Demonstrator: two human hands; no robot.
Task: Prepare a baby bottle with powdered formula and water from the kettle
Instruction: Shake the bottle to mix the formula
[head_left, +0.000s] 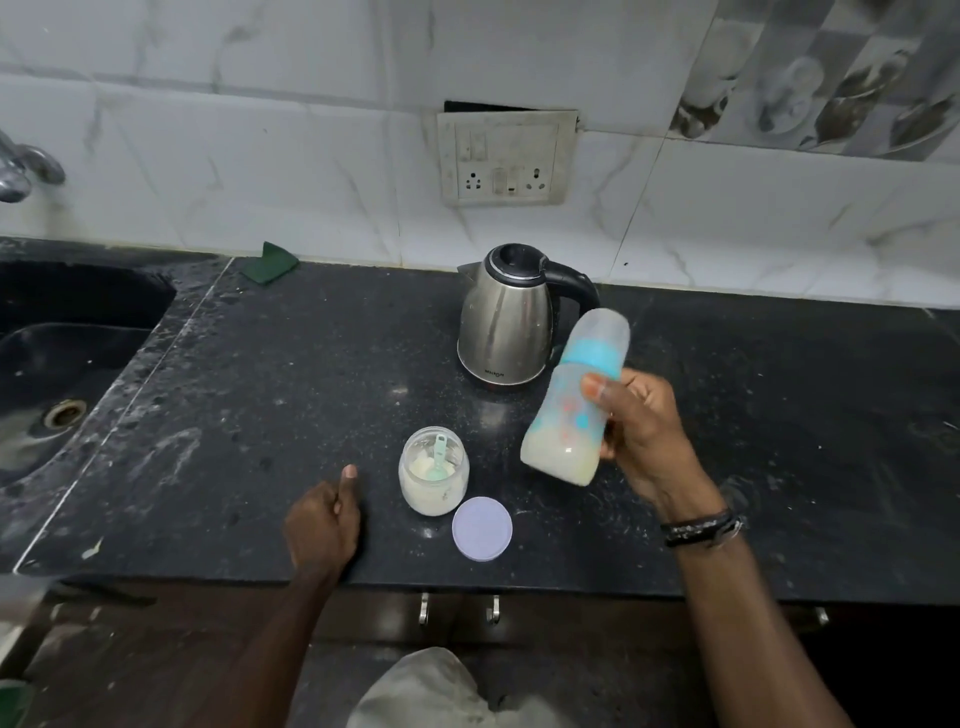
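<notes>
The task looks close to finished. The right hand grasps the baby bottle around its middle and holds it tilted in the air, above the dark desk and just in front of the kettle. The bottle already has its blue collar and clear cap on, and a pale, milky liquid sits in its lower part, so powder and water seem to be in and the top closed. The tilt and the slight blur suggest mixing by shaking (a judgement only, since one picture cannot show motion). The kettle stands upright on the desk with its lid down, touched by neither hand. The formula jar stands open near the front edge, part full of powder, with the green scoop resting inside it; its lilac lid lies flat just beside it. The left hand rests on the desk left of the jar, fingers loosely curled, holding nothing. What appears left: finish mixing, set the bottle down, and probably put the lid back on the jar.
</notes>
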